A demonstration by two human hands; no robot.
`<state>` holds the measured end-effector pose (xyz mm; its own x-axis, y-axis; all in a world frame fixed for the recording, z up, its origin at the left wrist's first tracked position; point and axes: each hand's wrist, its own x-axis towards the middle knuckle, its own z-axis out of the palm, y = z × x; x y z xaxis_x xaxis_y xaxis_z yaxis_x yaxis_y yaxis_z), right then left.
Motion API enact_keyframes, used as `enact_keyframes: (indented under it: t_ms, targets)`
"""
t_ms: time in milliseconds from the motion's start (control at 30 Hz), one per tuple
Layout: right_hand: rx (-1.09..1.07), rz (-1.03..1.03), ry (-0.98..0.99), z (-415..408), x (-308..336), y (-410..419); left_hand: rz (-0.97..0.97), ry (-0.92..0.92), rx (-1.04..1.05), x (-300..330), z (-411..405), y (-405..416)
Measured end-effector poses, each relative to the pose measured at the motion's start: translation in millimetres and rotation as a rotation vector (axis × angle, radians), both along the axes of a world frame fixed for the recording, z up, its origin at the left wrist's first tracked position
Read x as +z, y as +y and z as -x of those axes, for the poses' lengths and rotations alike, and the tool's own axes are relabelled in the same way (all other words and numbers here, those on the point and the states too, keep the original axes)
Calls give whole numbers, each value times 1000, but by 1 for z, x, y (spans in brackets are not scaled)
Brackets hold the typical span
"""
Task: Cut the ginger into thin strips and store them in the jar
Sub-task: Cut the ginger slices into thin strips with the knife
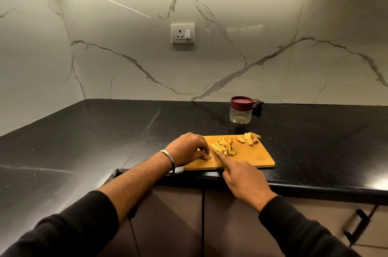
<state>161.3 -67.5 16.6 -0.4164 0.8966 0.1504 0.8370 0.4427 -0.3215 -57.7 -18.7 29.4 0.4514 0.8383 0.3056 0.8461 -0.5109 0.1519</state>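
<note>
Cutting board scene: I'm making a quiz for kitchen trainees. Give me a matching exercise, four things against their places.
Things:
1. jar
2. ginger strips
3. uncut ginger chunks
4. knife

Places:
A. far right corner of the cutting board
B. in the right hand
C. on the counter beyond the board
D. middle of the board

Pairs: 1-C, 2-D, 3-A, 4-B
</note>
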Motion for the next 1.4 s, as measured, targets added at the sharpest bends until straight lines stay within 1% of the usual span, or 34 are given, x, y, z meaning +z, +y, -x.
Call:
enact_keyframes:
  t_ms: [100,333,567,667,800,867,933,1133,1400]
  targets:
    - [1,7,-7,-1,-1,0,-37,28,-7,0,-1,0]
    - [-5,-10,-28,2,0,1,32,168,-105,19,-5,6]
    - [-20,-26,-17,-1,-1,0,-3,134,-111,13,-3,4]
    - [-21,10,44,0,-1,0,-11,131,-104,12,-3,4]
    - [-15,103,223,2,0,3,-21,142,-95,14,-3,4]
    - [-15,143,268,3,2,3,-26,148,-88,13,-3,4]
    - [-26,130,291,4,2,3,-29,153,-89,13,-3,4]
    - [13,76,129,8,6,-3,-43,196,-109,16,-5,4]
    - [42,34,53,15,8,3,-20,251,-113,23,-8,6]
